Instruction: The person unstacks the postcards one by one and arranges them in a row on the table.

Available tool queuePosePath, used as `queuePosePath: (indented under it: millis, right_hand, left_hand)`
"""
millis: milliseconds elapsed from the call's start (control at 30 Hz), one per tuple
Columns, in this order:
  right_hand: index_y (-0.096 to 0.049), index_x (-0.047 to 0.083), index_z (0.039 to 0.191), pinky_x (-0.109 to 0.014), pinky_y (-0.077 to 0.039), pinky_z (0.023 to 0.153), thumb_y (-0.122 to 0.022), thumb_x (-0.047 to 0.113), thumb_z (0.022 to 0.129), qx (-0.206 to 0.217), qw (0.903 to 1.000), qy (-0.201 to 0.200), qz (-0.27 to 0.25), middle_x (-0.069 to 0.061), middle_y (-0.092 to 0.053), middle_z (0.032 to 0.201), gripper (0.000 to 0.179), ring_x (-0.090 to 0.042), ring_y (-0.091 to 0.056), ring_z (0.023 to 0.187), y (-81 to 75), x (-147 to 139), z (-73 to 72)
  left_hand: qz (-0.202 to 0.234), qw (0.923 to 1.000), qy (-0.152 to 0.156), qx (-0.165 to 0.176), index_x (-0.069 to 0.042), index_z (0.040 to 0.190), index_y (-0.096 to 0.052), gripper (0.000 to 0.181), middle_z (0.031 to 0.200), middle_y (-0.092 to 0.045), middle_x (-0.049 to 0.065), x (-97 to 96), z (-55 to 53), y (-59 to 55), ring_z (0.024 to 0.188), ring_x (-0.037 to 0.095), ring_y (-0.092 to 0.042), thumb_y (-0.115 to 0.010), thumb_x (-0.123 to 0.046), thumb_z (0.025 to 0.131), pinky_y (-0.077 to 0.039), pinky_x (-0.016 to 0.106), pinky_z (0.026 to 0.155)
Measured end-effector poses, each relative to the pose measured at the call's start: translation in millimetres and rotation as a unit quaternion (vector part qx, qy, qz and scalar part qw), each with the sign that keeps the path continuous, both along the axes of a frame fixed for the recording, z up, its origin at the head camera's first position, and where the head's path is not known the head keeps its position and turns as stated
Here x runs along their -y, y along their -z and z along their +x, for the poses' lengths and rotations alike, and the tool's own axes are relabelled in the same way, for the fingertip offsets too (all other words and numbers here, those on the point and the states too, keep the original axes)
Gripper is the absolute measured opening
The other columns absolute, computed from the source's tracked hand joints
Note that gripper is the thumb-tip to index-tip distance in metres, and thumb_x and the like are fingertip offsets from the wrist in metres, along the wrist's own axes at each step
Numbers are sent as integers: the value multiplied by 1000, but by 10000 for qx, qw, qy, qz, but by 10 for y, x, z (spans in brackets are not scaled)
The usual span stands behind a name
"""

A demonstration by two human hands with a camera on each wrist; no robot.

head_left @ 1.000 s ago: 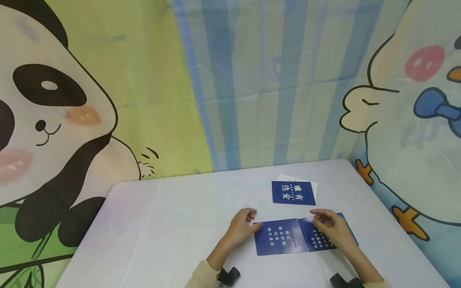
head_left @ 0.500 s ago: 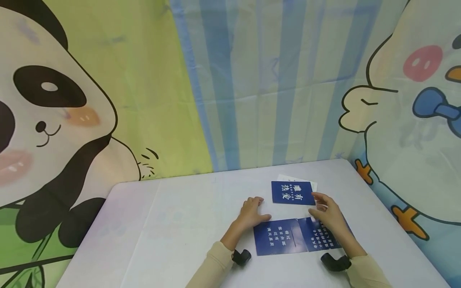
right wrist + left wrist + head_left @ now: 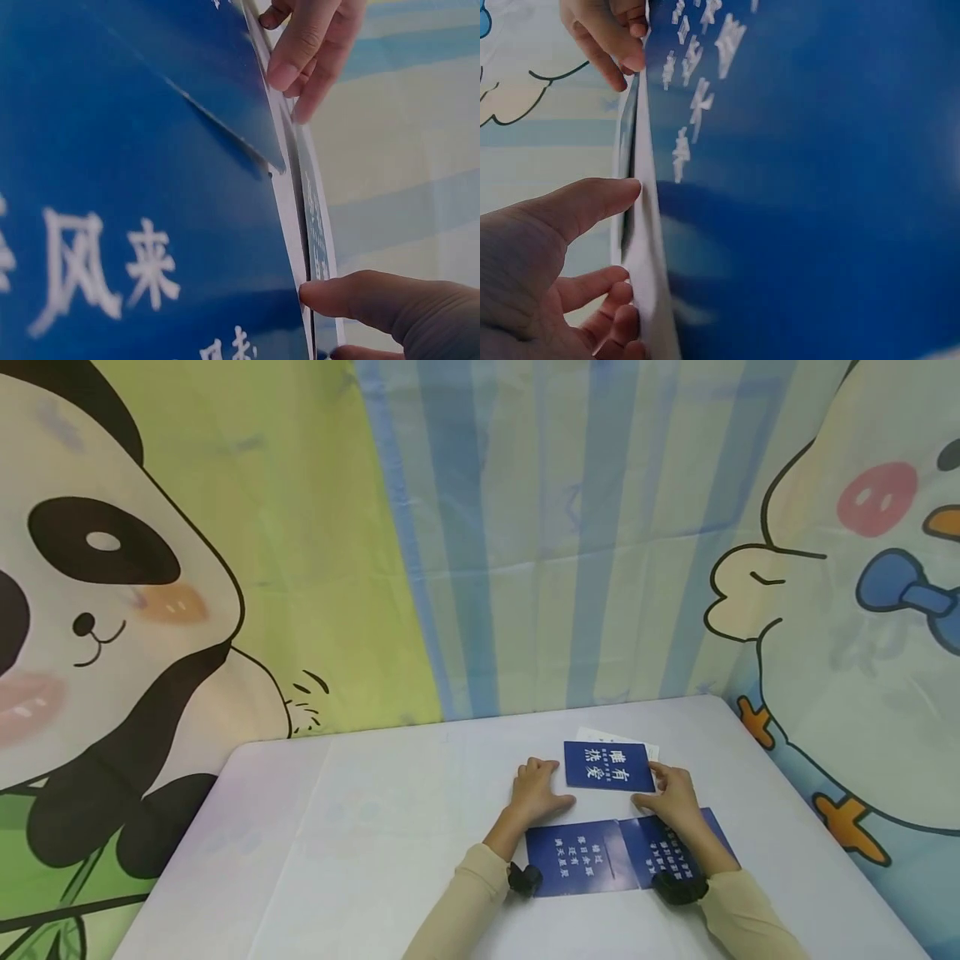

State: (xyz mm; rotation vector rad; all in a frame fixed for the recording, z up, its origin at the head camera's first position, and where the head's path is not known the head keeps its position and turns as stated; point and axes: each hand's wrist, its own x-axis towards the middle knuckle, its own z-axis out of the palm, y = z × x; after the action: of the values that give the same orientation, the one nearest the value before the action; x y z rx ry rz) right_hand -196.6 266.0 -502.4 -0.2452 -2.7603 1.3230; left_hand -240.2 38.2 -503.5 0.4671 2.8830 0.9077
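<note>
Two blue printed cards lie on the white table. The farther card [image 3: 609,766], with large white characters, overlaps a white sheet [image 3: 592,734]. At its left edge is my left hand [image 3: 534,793], thumb and fingers spread apart. My right hand [image 3: 672,799] is at its right edge, fingertips by the corner and thumb in front of the near edge; firm contact cannot be made out. Below both hands lies the nearer card [image 3: 577,860], a wide two-panel piece partly covered by my right wrist. It fills much of the left wrist view as a blue surface [image 3: 817,187].
The white table [image 3: 360,843] extends left of the cards. Behind it hangs a curtain [image 3: 517,610] printed with a panda and a white bird. Each wrist wears a black camera mount, the left one [image 3: 525,879] close to the nearer card's left side.
Both hands have moved forward from the nearer card to the farther card, one to each side of it. The cards themselves have not visibly shifted.
</note>
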Motion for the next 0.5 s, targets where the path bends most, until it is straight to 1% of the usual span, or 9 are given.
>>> queuePosePath:
  millis: [100,200,267,367,433,500]
  right_hand:
    - [-41,-16,128,-52,-42,78,-72,7,72,41,9999,10,134,-33,-40,113,68,-41,-42,96,20,-13,-10]
    - [-43,-16,126,-47,-41,75,-72,9,72,-9,9998,3,190,-29,-43,105,66,-36,-42,92,39,-28,-21]
    - [-44,-16,125,-46,-42,74,-72,11,74,-120,9997,21,222,-29,-47,105,64,-34,-44,89,42,-38,-28]
    - [-44,-16,126,-42,-41,71,-73,13,76,-218,9996,142,141,-29,-51,104,65,-32,-45,85,47,-57,-39]
    - [-43,-15,126,-40,-41,71,-73,13,77,-194,9995,235,65,-28,-53,106,64,-30,-45,84,47,-65,-39]
    - [-44,-14,127,-38,-38,69,-73,12,77,-168,9995,279,16,-25,-53,102,63,-29,-44,84,49,-73,-39]
  left_hand:
    - [24,10000,-81,26,-8,126,-55,62,101,-45,5,-30,-4,6,92,20,-39,-76,-32,73,-36,35,82]
    - [9,10000,-94,13,-10,125,-56,59,101,-45,3,-42,-3,-5,91,19,-39,-75,-31,73,-35,33,81]
    - [19,10000,-71,10,-10,125,-56,58,102,-46,4,-47,-3,-14,91,19,-39,-75,-31,74,-35,33,81]
    - [9,10000,-73,3,-9,127,-55,60,105,-47,5,-55,-11,-18,93,20,-40,-73,-33,75,-35,34,82]
    - [-5,10000,-83,3,-9,128,-54,60,106,-48,5,-61,-16,-12,94,20,-41,-72,-33,76,-35,34,82]
    - [-17,10000,-82,-10,-10,128,-54,60,107,-48,5,-65,-16,-7,94,20,-41,-72,-33,76,-35,34,82]
